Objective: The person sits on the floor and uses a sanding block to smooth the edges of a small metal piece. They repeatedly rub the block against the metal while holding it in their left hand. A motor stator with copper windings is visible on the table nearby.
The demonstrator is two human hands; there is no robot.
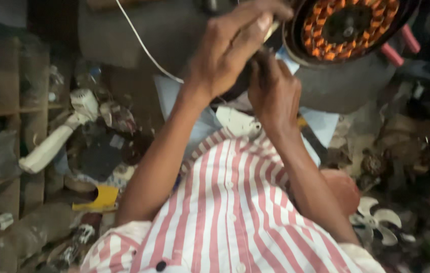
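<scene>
The round motor (349,28) with its orange coil ring lay just beyond and to the right of both hands. The left hand (232,48) reached its rim, fingers curled; the right hand (274,93) was closed just below, its hold unclear.

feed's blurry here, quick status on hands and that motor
Left hand and right hand both at the motor's rim. Grip unclear. White cable alongside.
</scene>
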